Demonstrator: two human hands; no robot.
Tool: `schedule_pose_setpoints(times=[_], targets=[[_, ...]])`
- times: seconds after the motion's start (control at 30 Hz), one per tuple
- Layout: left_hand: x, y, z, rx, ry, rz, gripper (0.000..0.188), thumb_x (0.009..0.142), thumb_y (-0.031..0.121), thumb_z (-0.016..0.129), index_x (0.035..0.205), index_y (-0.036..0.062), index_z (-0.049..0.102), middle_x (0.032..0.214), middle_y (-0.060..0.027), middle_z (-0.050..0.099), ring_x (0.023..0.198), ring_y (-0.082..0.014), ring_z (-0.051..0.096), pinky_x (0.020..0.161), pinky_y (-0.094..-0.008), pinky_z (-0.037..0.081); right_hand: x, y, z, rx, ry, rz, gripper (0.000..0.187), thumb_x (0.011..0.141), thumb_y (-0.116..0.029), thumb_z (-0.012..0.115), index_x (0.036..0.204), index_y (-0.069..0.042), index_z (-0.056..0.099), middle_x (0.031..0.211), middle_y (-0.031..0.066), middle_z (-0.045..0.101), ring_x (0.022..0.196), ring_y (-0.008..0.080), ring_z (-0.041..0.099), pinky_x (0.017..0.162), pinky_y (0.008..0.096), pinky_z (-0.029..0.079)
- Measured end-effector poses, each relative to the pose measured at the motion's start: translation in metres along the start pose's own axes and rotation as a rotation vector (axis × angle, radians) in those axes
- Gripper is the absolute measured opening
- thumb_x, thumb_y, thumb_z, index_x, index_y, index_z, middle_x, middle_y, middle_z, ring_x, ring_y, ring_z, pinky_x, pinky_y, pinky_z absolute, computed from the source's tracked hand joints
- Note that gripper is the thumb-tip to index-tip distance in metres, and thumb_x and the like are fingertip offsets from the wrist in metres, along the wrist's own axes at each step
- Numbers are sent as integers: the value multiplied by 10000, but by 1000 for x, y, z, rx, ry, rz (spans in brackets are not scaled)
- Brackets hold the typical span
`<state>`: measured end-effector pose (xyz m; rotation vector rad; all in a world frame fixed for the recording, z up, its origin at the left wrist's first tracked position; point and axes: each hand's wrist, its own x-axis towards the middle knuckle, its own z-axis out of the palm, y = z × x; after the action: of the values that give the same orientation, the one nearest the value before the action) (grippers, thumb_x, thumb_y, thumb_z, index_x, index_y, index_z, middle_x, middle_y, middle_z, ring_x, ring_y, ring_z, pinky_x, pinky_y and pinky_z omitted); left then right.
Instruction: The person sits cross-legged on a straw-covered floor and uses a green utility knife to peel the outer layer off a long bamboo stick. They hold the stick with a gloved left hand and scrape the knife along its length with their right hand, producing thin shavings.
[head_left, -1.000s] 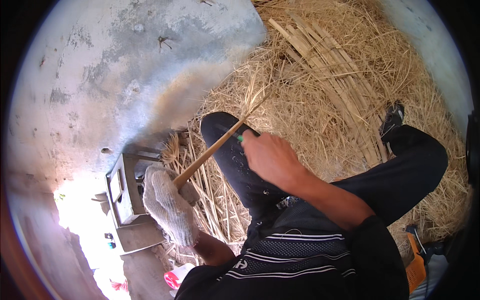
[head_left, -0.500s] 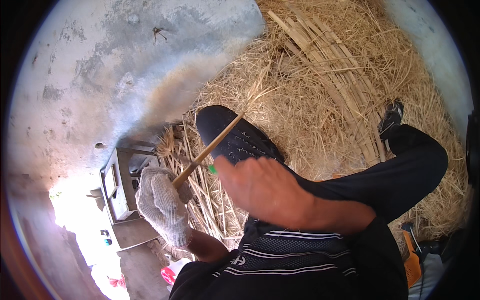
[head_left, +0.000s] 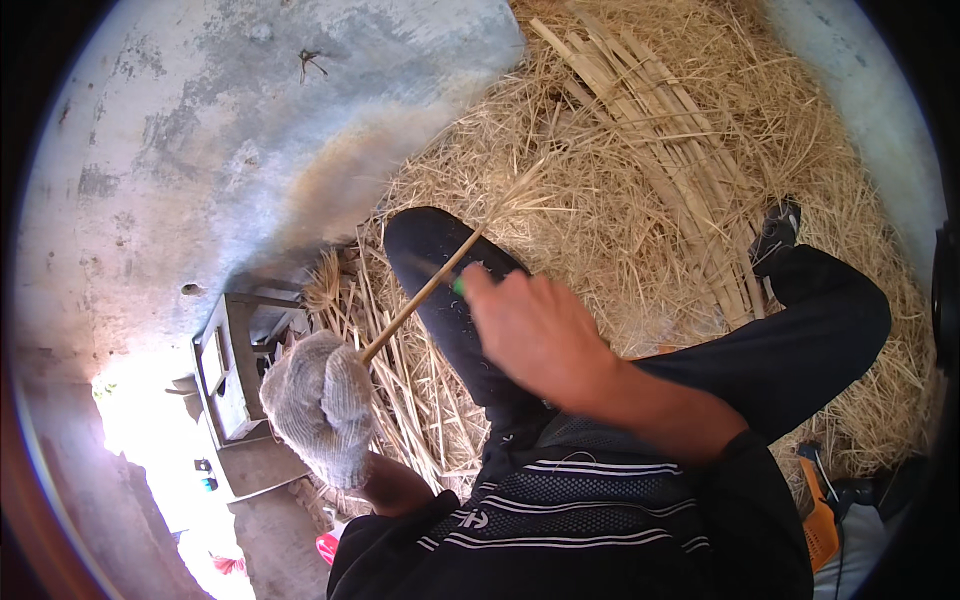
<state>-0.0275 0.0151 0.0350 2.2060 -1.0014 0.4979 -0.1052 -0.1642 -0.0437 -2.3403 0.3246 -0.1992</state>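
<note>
My left hand (head_left: 322, 402), in a grey-white knit glove, is closed round the lower end of a thin bamboo stick (head_left: 415, 303). The stick slants up to the right across my left knee, and its far end splays into pale, frayed shavings (head_left: 517, 200). Bare and blurred by motion, my right hand (head_left: 535, 328) is closed on a small knife. Of that knife only a bit of green handle (head_left: 459, 286) and a faint dark blade show, the blade crossing the stick about midway. Whether the edge bites into the stick cannot be made out.
Straw-like shavings (head_left: 610, 260) cover the floor, with a bundle of long flat bamboo strips (head_left: 680, 150) on top. Thin sticks (head_left: 425, 430) lie beside my left leg. A worn wooden stool-like frame (head_left: 235, 365) stands by the stained wall (head_left: 200, 150). An orange plastic thing (head_left: 820, 515) sits at lower right.
My right hand with the knife has moved up and to the right along the stick, away from the gloved hand. My left hand has shifted slightly left.
</note>
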Motion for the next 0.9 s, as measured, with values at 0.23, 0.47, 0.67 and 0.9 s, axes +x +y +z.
schedule_pose_setpoints(times=[0.23,0.47,0.67,0.9], targets=[[-2,-7,-2,-10,41,-126,196,853,158,652,732,5,664,707,-128,643,590,-234,601,599,-354,457,-12,-22,-12,115,-80,-146,176,975,-171,491,999,-8,553,655,240,646,623,439,672,587,553,536],[4,-2,2,-8,39,-92,232,879,175,639,725,2,649,713,-116,636,592,-218,590,599,-347,444,21,33,26,-14,47,-5,152,974,-157,498,980,-10,538,649,221,646,634,430,674,590,538,537],[1,-13,-3,-5,100,-235,277,938,173,602,737,-15,617,670,-91,563,569,-163,542,555,-311,404,11,0,16,65,-13,-95,189,995,-193,505,981,-11,552,691,233,652,676,432,676,598,524,537],[13,-15,5,-80,141,-245,278,970,168,584,776,-29,611,664,-66,536,551,-126,500,522,-289,380,35,48,48,-50,158,-47,180,996,-177,513,954,-8,558,650,221,639,632,420,672,567,522,536]])
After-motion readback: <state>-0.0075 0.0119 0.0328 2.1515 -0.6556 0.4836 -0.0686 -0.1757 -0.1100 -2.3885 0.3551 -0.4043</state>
